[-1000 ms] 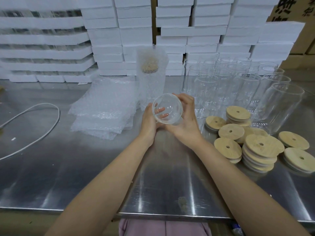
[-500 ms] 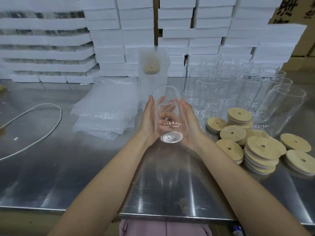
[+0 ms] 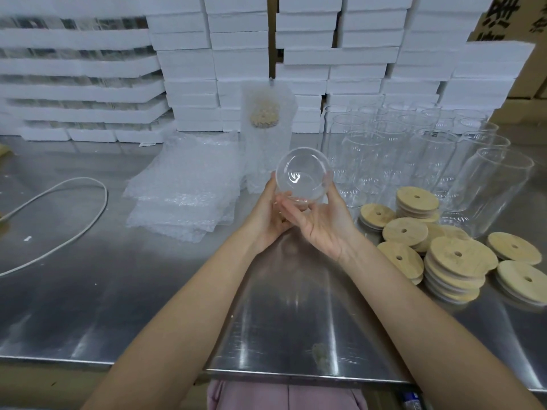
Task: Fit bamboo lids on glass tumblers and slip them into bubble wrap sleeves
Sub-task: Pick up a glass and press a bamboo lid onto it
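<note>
A clear glass tumbler (image 3: 302, 174) is held between both hands above the steel table (image 3: 148, 291), tipped so one round end faces me. My left hand (image 3: 266, 214) cups it from the left and below; my right hand (image 3: 322, 223) supports it from the right, palm up. Bamboo lids (image 3: 458, 255) with small holes lie in loose stacks to the right. A pile of flat bubble wrap sleeves (image 3: 183, 190) lies to the left. Behind the held tumbler stands a sleeved tumbler with a lid (image 3: 266, 134).
Many empty tumblers (image 3: 414, 155) stand at the back right, one large one (image 3: 491, 187) nearest the lids. White foam boxes (image 3: 236, 54) are stacked along the back. A white cable (image 3: 74, 226) loops at the left. The table's front edge runs near my body.
The tumbler was upright between my palms half a second ago; now it is tipped back with an end toward me, and my right hand has turned palm up beneath it.
</note>
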`<state>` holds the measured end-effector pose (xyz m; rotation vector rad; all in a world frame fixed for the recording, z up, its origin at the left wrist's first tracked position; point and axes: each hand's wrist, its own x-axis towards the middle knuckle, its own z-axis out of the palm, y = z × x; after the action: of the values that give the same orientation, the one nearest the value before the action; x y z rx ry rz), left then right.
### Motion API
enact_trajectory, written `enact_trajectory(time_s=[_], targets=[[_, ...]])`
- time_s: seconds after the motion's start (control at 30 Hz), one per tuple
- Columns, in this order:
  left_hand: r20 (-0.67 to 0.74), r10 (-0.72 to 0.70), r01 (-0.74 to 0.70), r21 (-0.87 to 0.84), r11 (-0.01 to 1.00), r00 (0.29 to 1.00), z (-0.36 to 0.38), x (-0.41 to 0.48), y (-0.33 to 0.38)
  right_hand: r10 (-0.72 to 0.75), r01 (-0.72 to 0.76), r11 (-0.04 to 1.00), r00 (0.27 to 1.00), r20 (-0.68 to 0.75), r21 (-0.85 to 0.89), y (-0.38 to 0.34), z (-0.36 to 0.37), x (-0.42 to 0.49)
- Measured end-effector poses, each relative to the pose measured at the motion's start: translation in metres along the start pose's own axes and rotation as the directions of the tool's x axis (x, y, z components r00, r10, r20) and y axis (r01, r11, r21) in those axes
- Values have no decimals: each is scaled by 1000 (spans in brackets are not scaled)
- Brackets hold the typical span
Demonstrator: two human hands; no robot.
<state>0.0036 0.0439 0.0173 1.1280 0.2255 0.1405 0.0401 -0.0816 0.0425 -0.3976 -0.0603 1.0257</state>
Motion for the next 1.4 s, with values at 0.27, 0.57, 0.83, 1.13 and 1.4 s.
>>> enact_trajectory(time_s=[0.27, 0.57, 0.83, 1.13, 1.4], targets=[[-272, 291, -273, 104, 956, 917, -7, -3, 14, -509, 390, 621, 860, 28, -679, 3, 3, -1], [52, 449, -428, 414, 803, 892, 1, -18, 2, -652, 434, -110, 647, 395, -894, 3, -9, -5], [47, 441, -371, 625, 687, 896, 3, -12, -9, -570, 348, -131, 739, 358, -928, -4, -13, -5], [-47, 540, -380, 661, 648, 840, -2, -3, -7, -555, -478, -720, 832, 4, -503, -29, -7, -21], [-58, 518, -355, 662, 660, 853, -5, 1, -10, -389, -339, -837, 921, 32, -429, -14, -10, -21]])
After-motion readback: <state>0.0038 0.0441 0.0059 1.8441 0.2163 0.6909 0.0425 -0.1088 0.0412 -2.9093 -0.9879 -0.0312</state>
